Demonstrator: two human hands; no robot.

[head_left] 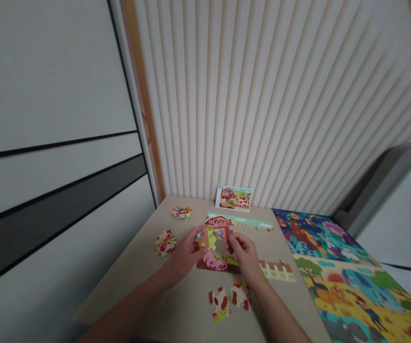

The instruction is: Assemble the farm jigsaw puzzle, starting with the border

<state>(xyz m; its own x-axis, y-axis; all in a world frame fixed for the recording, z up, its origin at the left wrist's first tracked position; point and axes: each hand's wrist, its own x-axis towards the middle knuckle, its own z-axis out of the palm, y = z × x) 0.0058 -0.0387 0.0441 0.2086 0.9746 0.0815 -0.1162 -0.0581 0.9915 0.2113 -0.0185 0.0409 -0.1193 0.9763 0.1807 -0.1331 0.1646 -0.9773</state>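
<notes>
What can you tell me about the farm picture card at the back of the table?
The farm picture card is a flat, white-bordered rectangle, apparently cardboard. Printed on it are a red barn at left, a spotted cow at right and a pale fence below. It stands upright on the table, apparently propped against the ribbed wall. The left hand and right hand are apart from it.

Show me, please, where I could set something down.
Bare tabletop lies beside the left forearm, below the leftmost puzzle-piece pile, and between the sky strip and picket-fence strip. It's crowded around the left hand and right hand.
</notes>
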